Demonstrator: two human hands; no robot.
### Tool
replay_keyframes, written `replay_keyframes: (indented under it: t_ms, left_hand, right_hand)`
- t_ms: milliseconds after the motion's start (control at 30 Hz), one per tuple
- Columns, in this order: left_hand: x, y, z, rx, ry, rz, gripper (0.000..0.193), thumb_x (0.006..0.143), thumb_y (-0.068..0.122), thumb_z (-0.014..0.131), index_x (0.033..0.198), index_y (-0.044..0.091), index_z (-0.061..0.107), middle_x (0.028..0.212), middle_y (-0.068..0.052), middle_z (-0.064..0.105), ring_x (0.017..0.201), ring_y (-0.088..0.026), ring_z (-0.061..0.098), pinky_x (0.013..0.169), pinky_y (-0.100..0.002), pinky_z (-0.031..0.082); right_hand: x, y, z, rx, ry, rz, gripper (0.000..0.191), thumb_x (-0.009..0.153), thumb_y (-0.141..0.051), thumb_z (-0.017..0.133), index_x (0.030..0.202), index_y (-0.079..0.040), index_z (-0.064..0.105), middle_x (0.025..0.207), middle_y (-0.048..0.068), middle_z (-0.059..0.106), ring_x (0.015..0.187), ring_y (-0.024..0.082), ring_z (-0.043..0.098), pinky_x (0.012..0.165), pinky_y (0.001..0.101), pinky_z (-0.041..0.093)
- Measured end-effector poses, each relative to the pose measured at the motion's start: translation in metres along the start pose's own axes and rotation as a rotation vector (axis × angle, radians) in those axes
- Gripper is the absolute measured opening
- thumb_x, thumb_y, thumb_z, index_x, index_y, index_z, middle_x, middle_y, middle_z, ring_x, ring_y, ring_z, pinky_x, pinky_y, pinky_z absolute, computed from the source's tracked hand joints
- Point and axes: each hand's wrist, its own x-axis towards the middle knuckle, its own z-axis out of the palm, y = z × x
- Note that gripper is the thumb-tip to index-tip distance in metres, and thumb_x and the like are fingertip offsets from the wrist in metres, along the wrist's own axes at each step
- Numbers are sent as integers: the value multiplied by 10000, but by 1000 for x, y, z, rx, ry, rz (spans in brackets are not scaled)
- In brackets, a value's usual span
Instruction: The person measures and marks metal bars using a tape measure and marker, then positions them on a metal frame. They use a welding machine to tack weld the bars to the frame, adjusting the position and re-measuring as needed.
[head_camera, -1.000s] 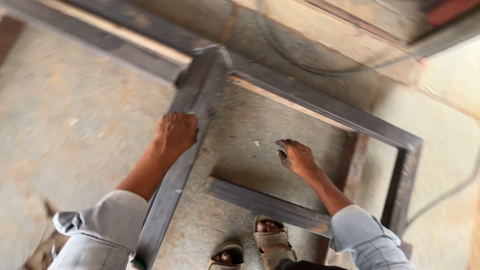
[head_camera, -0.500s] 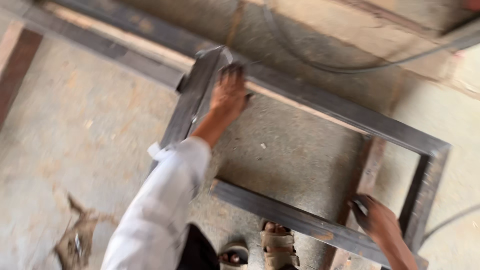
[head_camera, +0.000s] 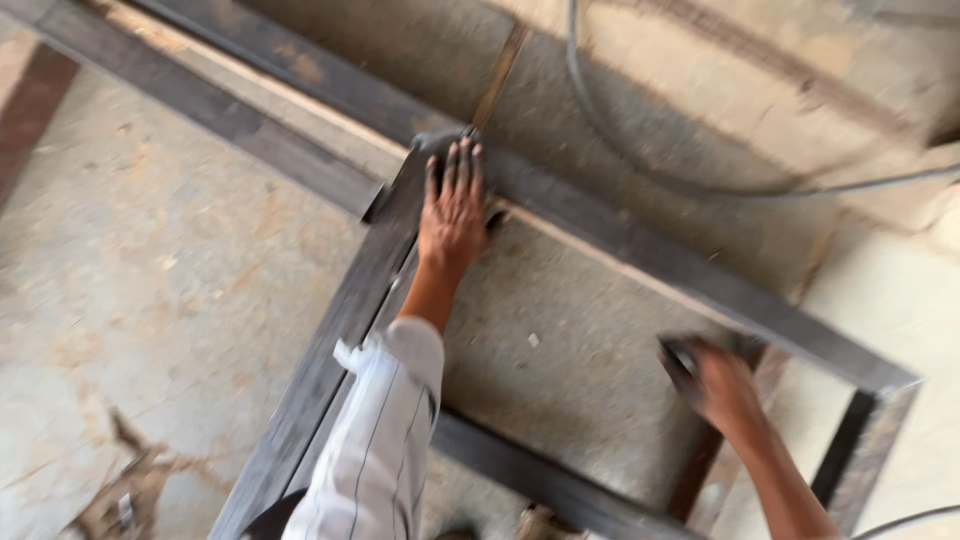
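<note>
A dark steel rectangular frame (head_camera: 640, 245) lies on the concrete floor. My left hand (head_camera: 455, 205) reaches forward and rests flat on the frame's far left corner, fingers stretched out and holding nothing. My right hand (head_camera: 722, 388) is blurred, low at the right over the inside of the frame near its right side. It is closed around a small dark object (head_camera: 682, 355) whose kind I cannot tell. My striped light sleeve (head_camera: 380, 440) runs along the frame's left bar.
A long steel bar (head_camera: 230, 110) lies on the floor beyond the frame at the left. A grey cable (head_camera: 640, 170) curves across the floor behind the frame. A sandalled foot (head_camera: 540, 522) shows at the bottom edge. Scrap debris (head_camera: 120, 500) lies at lower left.
My left hand has slid up the left bar to the far corner. My right hand has moved right and down toward the frame's right side, still closed on the small object.
</note>
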Motion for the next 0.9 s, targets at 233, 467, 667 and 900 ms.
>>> replay_keyframes:
  t_ms: [233, 467, 667, 900]
  left_hand:
    - [10, -1, 12, -124, 187, -20, 705, 954, 284, 491, 1551, -29, 284, 1615, -179, 337, 1512, -302, 291, 1246, -505, 167]
    - [14, -3, 15, -157, 163, -26, 651, 980, 266, 436, 1539, -35, 294, 1601, -177, 345, 1508, -299, 292, 1252, -511, 169]
    - [21, -4, 7, -227, 25, -46, 686, 961, 290, 413, 1540, -22, 214, 1600, -167, 292, 1486, -286, 251, 1225, -501, 127]
    - [21, -6, 10, -212, -24, -71, 677, 988, 322, 380, 1560, 11, 192, 1618, -144, 261, 1500, -271, 223, 1235, -497, 110]
  right_hand:
    - [219, -116, -135, -185, 609, -477, 523, 970, -410, 687, 1293, -1, 639, 1131, 277, 658, 984, 449, 648, 820, 523, 536]
    - [403, -217, -254, -209, 694, -414, 826, 835, -193, 816, 1552, -63, 427, 1565, 282, 289, 1333, 473, 452, 1014, 542, 463]
    - [469, -245, -295, -342, 581, -191, 982, 774, 44, 728, 1627, -137, 277, 1670, 184, 73, 1458, 430, 255, 1069, 588, 365]
    - [483, -245, -306, -267, 387, -29, 911, 870, 163, 580, 1643, -105, 180, 1708, 142, 7, 1536, 405, 178, 1152, 527, 379]
